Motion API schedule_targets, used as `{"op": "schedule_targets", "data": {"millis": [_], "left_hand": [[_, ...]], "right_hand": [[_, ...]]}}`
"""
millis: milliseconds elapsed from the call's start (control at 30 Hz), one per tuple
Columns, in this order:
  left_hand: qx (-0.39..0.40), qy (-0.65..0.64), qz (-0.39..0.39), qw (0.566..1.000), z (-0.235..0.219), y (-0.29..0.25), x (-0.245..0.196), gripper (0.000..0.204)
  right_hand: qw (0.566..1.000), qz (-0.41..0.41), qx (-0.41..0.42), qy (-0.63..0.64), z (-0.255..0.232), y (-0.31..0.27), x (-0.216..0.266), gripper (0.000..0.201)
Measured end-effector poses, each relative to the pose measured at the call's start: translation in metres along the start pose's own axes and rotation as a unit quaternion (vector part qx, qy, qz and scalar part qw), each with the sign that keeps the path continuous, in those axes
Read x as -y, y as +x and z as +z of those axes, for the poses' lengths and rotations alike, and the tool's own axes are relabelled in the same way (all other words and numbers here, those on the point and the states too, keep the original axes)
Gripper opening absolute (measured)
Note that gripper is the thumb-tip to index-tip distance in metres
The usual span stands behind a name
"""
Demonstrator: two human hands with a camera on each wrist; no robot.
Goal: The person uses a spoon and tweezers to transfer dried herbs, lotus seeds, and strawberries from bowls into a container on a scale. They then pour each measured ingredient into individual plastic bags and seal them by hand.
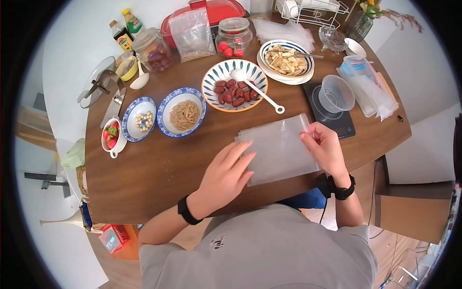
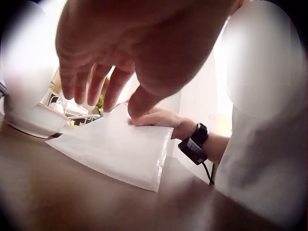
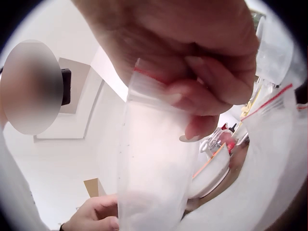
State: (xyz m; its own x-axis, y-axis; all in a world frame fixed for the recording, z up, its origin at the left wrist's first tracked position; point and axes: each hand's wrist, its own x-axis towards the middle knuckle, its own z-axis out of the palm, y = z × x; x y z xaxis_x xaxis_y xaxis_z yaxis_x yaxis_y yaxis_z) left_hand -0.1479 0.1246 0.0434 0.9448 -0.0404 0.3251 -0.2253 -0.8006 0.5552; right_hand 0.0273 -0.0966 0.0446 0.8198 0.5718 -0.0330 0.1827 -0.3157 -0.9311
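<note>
Clear zip bags (image 1: 279, 151) lie at an angle over the table's front part. My right hand (image 1: 327, 147) pinches them at the zip end between thumb and curled fingers. In the right wrist view, the right hand (image 3: 192, 72) grips a bag (image 3: 154, 159) by its red zip strip, and another red-edged bag (image 3: 269, 144) hangs beside it. My left hand (image 1: 224, 173) is at the bags' left edge with fingers spread and straight. In the left wrist view, the left hand (image 2: 130, 53) hovers over the bag (image 2: 120, 149), thumb near the right hand; contact there cannot be told.
Behind the bags stand a bowl of red dates (image 1: 211, 96) with a white spoon (image 1: 262, 91), and a plate of dried slices (image 1: 288, 62). A plastic tub (image 1: 337, 94) sits on a black scale (image 1: 349, 125) at the right. Blue-rimmed bowls (image 1: 163, 120) stand at the left.
</note>
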Motion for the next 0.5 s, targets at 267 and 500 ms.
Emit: {"op": "schedule_targets", "data": {"millis": [267,500], "left_hand": [[0.135,0.158,0.031,0.978,0.043,0.013,0.024,0.077],[0.136,0.159,0.009,0.978,0.046,0.016,0.019,0.095]], "right_hand": [[0.958,-0.081,-0.130,-0.244,-0.009,-0.004,0.006,0.021],[0.895,-0.312,0.150,-0.282,0.054,-0.039,0.021,0.059]]}}
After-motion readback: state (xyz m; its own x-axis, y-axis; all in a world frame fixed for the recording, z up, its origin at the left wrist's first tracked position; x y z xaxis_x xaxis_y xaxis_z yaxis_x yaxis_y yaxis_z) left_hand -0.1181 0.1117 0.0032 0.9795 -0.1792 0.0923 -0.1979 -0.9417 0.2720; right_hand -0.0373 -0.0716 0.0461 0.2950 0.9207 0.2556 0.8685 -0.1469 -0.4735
